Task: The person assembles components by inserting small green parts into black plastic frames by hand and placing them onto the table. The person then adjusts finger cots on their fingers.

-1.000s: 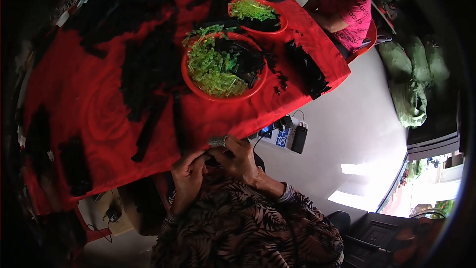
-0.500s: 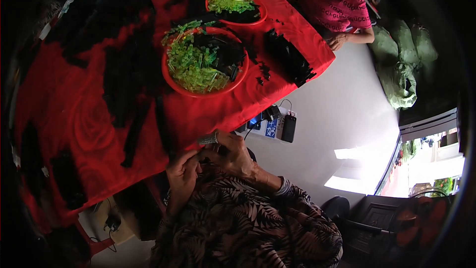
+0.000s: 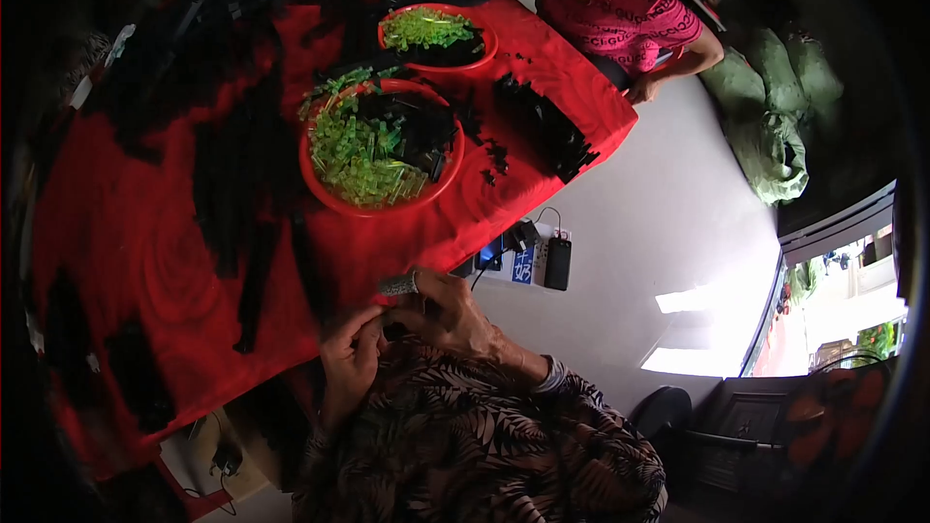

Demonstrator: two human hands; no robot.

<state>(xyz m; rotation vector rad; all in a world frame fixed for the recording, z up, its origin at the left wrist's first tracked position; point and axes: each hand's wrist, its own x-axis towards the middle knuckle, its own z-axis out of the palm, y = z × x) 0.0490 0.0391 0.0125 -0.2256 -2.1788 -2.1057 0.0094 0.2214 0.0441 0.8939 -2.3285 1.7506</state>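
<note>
Left hand [image 3: 351, 353], right hand [image 3: 455, 320] curled inward, couldn't tell if fingers gripped anything. Black strip [image 3: 254, 295] lay on red surface [image 3: 387, 242], hands' 9 o'clock; looked light, stiffish, prob best pinched mid-length.

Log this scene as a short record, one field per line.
Left hand: by the near edge of the red cloth; fingers curled, grip unclear
Right hand: beside the left, fingers bent; grip unclear
Near basin: red, with green pieces and black pieces
Far basin: red, also with green and black pieces
Black strips: on the cloth, right of the near basin
Co-worker: beyond the table's right side
</note>
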